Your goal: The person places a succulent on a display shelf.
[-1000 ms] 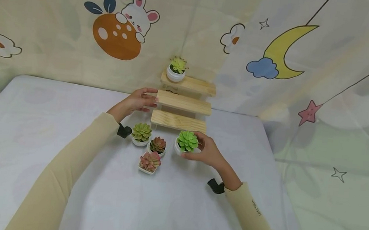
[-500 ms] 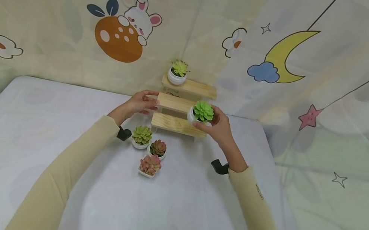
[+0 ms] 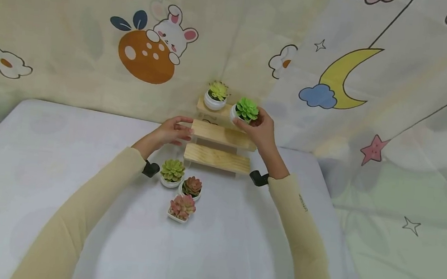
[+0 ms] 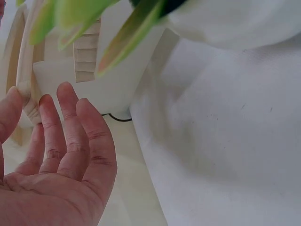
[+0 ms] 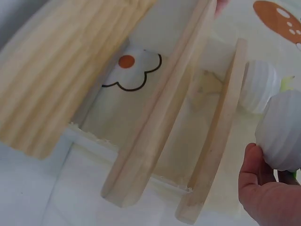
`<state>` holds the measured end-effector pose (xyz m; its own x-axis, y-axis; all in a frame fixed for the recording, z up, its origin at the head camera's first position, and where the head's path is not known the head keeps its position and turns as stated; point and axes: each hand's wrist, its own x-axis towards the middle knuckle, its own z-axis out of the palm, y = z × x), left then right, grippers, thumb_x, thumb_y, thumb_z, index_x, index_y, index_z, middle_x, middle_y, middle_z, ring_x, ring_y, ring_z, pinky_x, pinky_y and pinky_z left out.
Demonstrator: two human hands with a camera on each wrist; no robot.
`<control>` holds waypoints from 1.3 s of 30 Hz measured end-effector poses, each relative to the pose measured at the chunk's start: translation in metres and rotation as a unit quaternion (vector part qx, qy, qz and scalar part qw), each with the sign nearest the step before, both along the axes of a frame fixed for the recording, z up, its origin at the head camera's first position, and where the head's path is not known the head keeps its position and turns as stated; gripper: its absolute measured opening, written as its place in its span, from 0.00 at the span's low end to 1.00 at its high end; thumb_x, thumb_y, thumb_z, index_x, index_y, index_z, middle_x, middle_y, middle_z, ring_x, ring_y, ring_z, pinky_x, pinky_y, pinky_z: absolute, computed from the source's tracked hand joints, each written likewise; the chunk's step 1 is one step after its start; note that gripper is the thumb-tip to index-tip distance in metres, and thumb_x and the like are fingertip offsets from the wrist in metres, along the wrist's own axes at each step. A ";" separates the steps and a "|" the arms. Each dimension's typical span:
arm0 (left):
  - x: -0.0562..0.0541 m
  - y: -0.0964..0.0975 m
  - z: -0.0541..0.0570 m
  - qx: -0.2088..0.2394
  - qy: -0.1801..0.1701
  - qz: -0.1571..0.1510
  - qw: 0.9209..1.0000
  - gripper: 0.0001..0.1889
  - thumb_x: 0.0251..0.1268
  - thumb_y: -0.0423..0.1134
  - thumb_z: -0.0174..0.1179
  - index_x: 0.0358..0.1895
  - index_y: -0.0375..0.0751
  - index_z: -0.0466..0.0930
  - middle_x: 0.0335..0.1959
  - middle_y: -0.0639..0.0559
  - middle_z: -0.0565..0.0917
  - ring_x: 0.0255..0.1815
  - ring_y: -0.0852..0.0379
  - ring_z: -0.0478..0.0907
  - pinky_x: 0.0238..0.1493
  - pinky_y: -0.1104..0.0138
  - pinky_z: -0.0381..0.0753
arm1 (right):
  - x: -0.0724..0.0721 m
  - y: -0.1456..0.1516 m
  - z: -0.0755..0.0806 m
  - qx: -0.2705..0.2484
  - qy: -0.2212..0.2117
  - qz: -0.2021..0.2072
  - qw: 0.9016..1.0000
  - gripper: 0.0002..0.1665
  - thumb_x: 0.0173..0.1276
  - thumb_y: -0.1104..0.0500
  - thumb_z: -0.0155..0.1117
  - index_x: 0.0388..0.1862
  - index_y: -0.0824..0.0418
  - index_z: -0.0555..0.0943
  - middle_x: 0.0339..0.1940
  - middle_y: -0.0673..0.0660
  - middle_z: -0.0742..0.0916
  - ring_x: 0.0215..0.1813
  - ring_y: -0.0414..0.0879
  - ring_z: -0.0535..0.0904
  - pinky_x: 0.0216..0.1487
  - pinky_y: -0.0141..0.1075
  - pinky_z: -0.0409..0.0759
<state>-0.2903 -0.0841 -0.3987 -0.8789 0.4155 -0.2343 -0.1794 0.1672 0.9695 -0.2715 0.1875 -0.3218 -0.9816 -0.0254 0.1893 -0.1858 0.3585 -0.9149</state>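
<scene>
My right hand (image 3: 263, 128) grips the white pot of a bright green succulent (image 3: 247, 109). It holds the pot above the top step of a three-tier wooden stand (image 3: 224, 134), beside a yellow-green potted succulent (image 3: 216, 95) that sits on that step's left end. In the right wrist view the held pot (image 5: 282, 132) appears just off the top plank (image 5: 214, 141). My left hand (image 3: 169, 132) pinches the left end of the middle plank, thumb on one side and fingers on the other; the left wrist view shows this hand (image 4: 70, 155) close up.
In front of the stand, a green succulent (image 3: 172, 170), a reddish-brown one (image 3: 191, 187) and a pink one in a square pot (image 3: 181, 208) stand close together on the white table (image 3: 202, 264). A printed cloth (image 3: 71, 73) hangs behind.
My right hand has lifted the bright green succulent from near the table, up past the lower and middle steps, to the top step. The left hand stays at the middle plank.
</scene>
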 end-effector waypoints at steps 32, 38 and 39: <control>0.004 0.000 0.001 -0.006 0.016 0.006 1.000 0.29 0.75 0.43 0.54 0.74 0.42 0.57 0.65 0.33 0.72 0.61 0.37 0.75 0.62 0.45 0.70 | -0.040 -0.020 -0.002 0.004 -0.029 -0.044 0.999 0.35 0.61 0.55 0.73 0.65 0.60 0.71 0.45 0.53 0.78 0.34 0.42 0.69 0.43 0.40 0.74; 0.005 0.001 0.002 -0.005 0.011 0.003 1.000 0.30 0.75 0.43 0.54 0.75 0.42 0.56 0.65 0.33 0.71 0.62 0.37 0.74 0.63 0.44 0.68 | -0.041 -0.020 -0.005 0.000 -0.030 -0.053 0.998 0.36 0.61 0.54 0.74 0.66 0.60 0.70 0.48 0.54 0.77 0.37 0.42 0.69 0.41 0.37 0.72; 0.007 0.000 0.006 -0.004 0.004 0.002 1.000 0.31 0.75 0.42 0.54 0.75 0.42 0.55 0.66 0.32 0.71 0.63 0.36 0.73 0.63 0.44 0.67 | -0.041 -0.021 -0.006 0.000 -0.031 -0.056 0.998 0.38 0.61 0.55 0.74 0.67 0.60 0.69 0.51 0.56 0.77 0.40 0.42 0.71 0.42 0.36 0.73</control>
<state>-0.2834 -0.0837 -0.3931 -0.8822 0.4109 -0.2301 -0.1718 0.1741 0.9696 -0.3128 0.1670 -0.3277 -0.9883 0.0841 0.1273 -0.0871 0.3742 -0.9232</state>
